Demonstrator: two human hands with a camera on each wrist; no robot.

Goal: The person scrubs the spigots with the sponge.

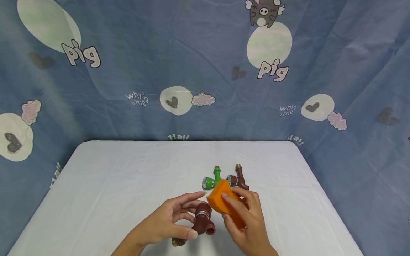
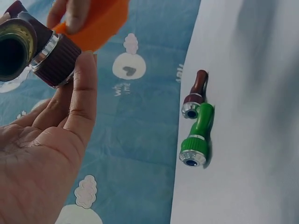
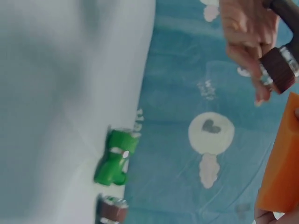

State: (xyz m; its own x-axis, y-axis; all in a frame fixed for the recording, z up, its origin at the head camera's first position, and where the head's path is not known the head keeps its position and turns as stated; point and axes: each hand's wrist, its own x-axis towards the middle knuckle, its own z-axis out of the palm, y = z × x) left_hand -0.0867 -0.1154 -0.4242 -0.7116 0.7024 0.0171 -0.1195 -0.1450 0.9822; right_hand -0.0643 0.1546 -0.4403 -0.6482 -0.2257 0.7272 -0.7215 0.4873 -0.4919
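Between the thumb and fingers of my left hand (image 1: 163, 222) is a dark brown pipe-shaped fitting (image 1: 202, 218) with a silver ring and a brass threaded end. It is held tilted above the table. My right hand (image 1: 248, 222) grips an orange sponge-like block (image 1: 219, 201), close to the fitting's ribbed head. In the left wrist view, the orange block (image 2: 103, 23) appears just behind the brown fitting (image 2: 58, 58); whether they touch I cannot tell. The right wrist view has the block (image 3: 280, 172) apart from the fitting (image 3: 280, 67).
On the white table (image 1: 128, 170), past the hands, lie a green fitting (image 1: 211, 181) and a second brown fitting (image 1: 238, 177), side by side. The orange block partly covers the green one in the head view. A blue printed cloth (image 1: 205, 64) hangs behind the table.
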